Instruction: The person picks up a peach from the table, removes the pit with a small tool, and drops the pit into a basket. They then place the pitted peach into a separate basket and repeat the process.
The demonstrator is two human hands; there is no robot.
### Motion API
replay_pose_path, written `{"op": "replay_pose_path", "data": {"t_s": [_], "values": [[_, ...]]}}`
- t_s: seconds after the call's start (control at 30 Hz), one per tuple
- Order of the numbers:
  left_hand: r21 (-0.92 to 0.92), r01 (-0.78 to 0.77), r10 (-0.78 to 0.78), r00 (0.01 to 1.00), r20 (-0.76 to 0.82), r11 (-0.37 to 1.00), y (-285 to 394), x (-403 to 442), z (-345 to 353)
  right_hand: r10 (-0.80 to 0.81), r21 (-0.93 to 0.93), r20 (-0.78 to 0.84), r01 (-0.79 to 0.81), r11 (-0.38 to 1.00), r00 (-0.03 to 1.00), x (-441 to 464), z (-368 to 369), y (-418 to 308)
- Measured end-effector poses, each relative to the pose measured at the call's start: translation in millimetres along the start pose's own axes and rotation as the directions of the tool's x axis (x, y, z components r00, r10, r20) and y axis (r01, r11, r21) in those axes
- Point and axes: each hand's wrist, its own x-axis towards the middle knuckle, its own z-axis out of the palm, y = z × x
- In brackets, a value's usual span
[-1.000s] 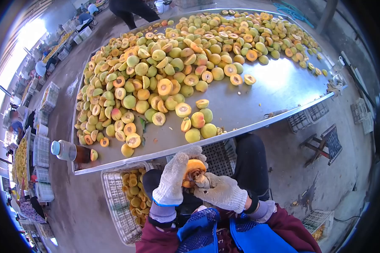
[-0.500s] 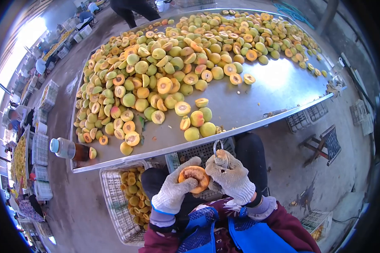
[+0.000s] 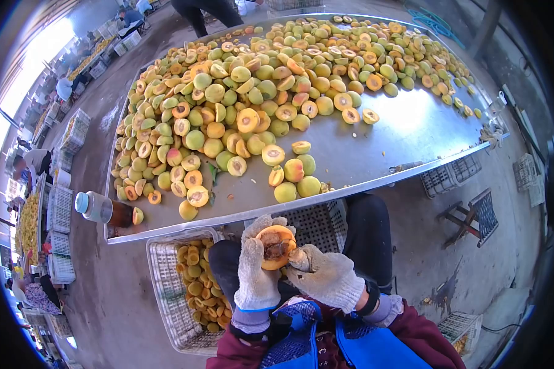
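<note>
One left hand point(image 3: 256, 272) and one right hand point(image 3: 329, 278), both gloved, show at lower center with one peach half point(image 3: 276, 247). One metal tabletop point(image 3: 345, 157) bears peach halves point(image 3: 248, 120) too many to count. One blue-capped bottle point(image 3: 104, 208) is at left, one folding stool point(image 3: 483, 216) at right.

Off-white gloves point(image 3: 335, 281), maroon sleeves point(image 3: 420, 332) and a blue vest point(image 3: 372, 345) set off a brown-centred orange fruit half point(image 3: 278, 246) and yellow-green fruit point(image 3: 215, 93) on a silver-grey tabletop point(image 3: 351, 147).
</note>
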Motion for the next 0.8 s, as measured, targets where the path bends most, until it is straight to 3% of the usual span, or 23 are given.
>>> {"op": "replay_pose_path", "data": {"t_s": [0.13, 0.2, 0.23, 0.3, 0.33, 0.4, 0.43, 0.47, 0.5, 0.57, 0.63, 0.67, 0.7, 0.73, 0.77, 0.8], "values": [[0.113, -0.153, 0.156, 0.988, -0.014, 0.982, -5.3, -9.4, 10.7, 0.046, 0.02, 0.053, -0.047, 0.999, 0.998, -4.7, 0.3, -3.6], [0.197, -0.198, 0.198, 0.98, 0.018, 0.96, 2.7, -13.5, 19.6, 0.111, 0.146, 0.161, -0.135, 0.98, 0.981, -7.0, 1.3, -5.9], [0.279, -0.248, 0.243, 0.968, 0.054, 0.927, 5.7, -13.7, 21.9, 0.113, 0.144, 0.158, -0.136, 0.98, 0.981, -8.1, -1.2, -8.7], [0.312, -0.309, 0.288, 0.951, 0.113, 0.898, 4.3, -10.9, 16.2, 0.112, 0.379, 0.204, -0.184, 0.907, 0.972, -9.1, -8.9, -15.5], [0.413, -0.328, 0.303, 0.945, 0.126, 0.85, 3.8, -10.8, 14.7, 0.112, 0.378, 0.202, -0.183, 0.908, 0.973, -6.9, -10.9, -13.8], [0.507, -0.343, 0.314, 0.938, 0.145, 0.791, 6.1, -10.1, 12.8, 0.106, 0.612, 0.577, -0.515, 0.599, 0.809, -2.8, -16.0, -6.5], [0.616, -0.421, 0.368, 0.903, 0.219, 0.666, 8.9, -9.5, 12.2, 0.108, 0.613, 0.576, -0.516, 0.598, 0.81, -1.8, -19.9, -4.1], [0.702, -0.489, 0.408, 0.863, 0.3, 0.518, 10.6, -9.4, 12.5, 0.064, 0.604, 0.673, -0.596, 0.529, 0.737, -0.8, -24.2, -1.5], [0.702, -0.489, 0.408, 0.862, 0.3, 0.518, 11.2, -9.7, 13.8, 0.008, 0.578, 0.756, -0.673, 0.461, 0.655, -1.2, -27.3, 1.5], [0.706, -0.667, 0.531, 0.698, 0.48, 0.239, 11.5, -9.8, 16.8, -0.058, 0.592, 0.765, -0.664, 0.457, 0.642, -3.2, -29.5, 7.9], [0.664, -0.694, 0.549, 0.682, 0.483, 0.277, 9.6, -10.0, 16.9, -0.145, 0.663, 0.735, -0.657, 0.359, 0.663, -5.7, -28.5, 11.3], [0.689, -0.691, 0.504, 0.685, 0.527, 0.219, 14.0, -8.3, 17.8, -0.144, 0.664, 0.734, -0.656, 0.358, 0.664, -5.4, -28.9, 10.6], [0.708, -0.688, 0.455, 0.687, 0.566, 0.158, 16.9, -6.1, 18.8, -0.069, 0.635, 0.723, -0.621, 0.46, 0.688, -3.9, -29.0, 8.5], [0.687, -0.678, 0.459, 0.713, 0.53, 0.26, 13.4, -0.5, 15.8, 0.002, 0.593, 0.7, -0.583, 0.556, 0.714, -2.7, -29.3, 7.4], [0.686, -0.68, 0.458, 0.712, 0.532, 0.259, 14.0, -0.4, 13.6, 0.001, 0.595, 0.698, -0.581, 0.555, 0.716, -3.2, -27.4, 9.3], [0.657, -0.492, 0.305, 0.87, 0.387, 0.571, 15.4, -1.7, 10.4, -0.108, 0.611, 0.65, -0.433, 0.662, 0.752, -4.5, -23.5, 13.4]]}}
